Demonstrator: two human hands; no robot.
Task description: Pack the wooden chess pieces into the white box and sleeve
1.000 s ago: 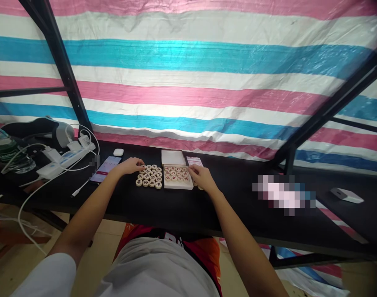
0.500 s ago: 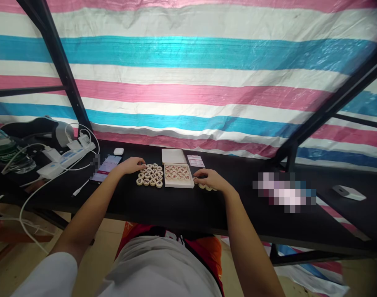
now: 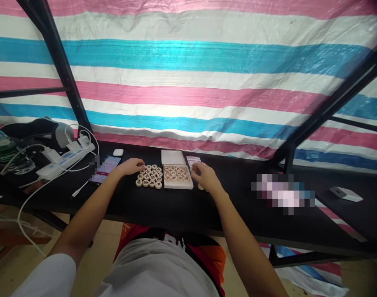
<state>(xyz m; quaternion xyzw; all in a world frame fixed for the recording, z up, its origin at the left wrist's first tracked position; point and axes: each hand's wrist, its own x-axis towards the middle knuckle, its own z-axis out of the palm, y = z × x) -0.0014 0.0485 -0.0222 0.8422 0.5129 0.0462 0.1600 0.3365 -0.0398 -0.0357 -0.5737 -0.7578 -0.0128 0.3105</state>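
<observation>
Striped tarpaulin (image 3: 188, 53) backs a black table (image 3: 129, 206). Red-lettered xiangqi pieces (image 3: 177, 173) sit inside the white box (image 3: 177, 185); loose discs (image 3: 200, 187) remain right of it, black-lettered pieces (image 3: 149, 176) left. Right hand (image 3: 206, 176) narrowed, left hand (image 3: 131, 166) curled; whether either holds anything, I cannot tell.

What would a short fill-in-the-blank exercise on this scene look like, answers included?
The pieces inside the box bear ____ characters.
The grouped pieces left of the box bear ____ characters.
The sheet behind the table is striped pink, white and ____.

Missing words: red; black; blue.
</observation>
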